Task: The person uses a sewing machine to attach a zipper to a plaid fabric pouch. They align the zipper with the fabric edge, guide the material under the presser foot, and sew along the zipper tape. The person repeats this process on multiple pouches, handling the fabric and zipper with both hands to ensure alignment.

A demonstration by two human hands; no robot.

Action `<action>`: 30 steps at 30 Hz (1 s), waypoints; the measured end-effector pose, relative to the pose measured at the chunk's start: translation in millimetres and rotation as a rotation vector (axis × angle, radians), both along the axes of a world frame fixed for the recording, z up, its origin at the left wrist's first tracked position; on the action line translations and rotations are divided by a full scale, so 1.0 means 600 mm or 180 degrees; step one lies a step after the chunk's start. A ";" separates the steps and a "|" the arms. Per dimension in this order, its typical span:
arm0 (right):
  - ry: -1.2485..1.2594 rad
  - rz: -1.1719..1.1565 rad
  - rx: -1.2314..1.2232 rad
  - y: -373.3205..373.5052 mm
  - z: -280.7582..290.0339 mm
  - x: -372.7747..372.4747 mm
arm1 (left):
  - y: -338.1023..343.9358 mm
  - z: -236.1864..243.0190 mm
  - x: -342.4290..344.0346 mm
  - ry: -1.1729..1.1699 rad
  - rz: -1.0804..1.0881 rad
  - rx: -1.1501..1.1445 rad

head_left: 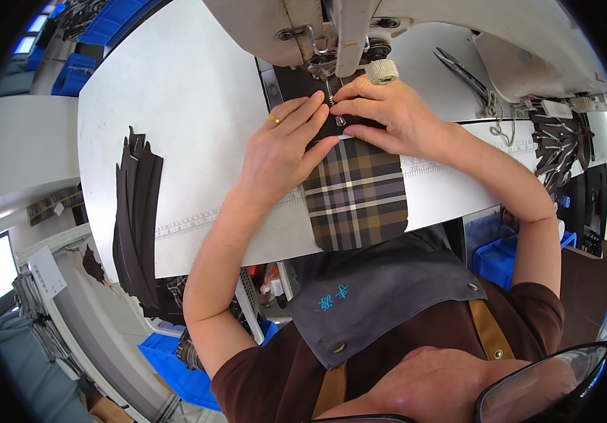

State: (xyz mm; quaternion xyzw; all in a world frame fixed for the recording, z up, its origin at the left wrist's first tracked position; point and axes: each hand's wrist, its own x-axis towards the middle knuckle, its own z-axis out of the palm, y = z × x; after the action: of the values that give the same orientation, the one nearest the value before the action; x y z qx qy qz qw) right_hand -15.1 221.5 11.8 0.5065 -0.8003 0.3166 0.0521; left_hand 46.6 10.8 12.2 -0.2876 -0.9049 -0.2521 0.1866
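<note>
White table [191,127], sewing machine [275,28], plaid panel [356,201], zipper [330,88]: seam work, looks part-way.
Panel lies on table before the machine, top edge under the fingers, by the dark zipper piece running beneath the head. Panel looks already cut to shape; stitching at the join hidden, so can't tell how much is left. Dark strips [138,218] at left, seemingly unworked. Left hand [282,144]: fingers extended, pressed flat on dark piece, not clenched. Right hand [388,116]: fingers bent by the zipper pull [340,121], thumb at panel edge; pinch or just touch, can't tell. Writing: cyan characters on grey apron [381,303], ruler scale [205,220] across table; no brand legible.
</note>
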 end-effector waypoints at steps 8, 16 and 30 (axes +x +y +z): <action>0.0971 -0.0302 0.0024 -0.002 -0.012 0.009 | -0.004 0.001 -0.014 -0.0428 0.0135 0.0015; 0.0962 -0.0488 0.0351 -0.008 0.002 0.013 | -0.016 -0.001 -0.033 -0.0495 0.0012 0.0293; -0.0117 -0.0868 -0.0629 0.004 -0.014 -0.008 | -0.009 -0.010 -0.045 -0.0317 0.0138 0.0516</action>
State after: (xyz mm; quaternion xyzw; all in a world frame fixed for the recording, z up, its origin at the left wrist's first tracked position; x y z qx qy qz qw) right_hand -19.9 223.7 3.5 0.3798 -0.8274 0.3929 0.1295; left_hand 19.9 5.5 6.4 -0.2390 -0.8958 -0.3344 0.1694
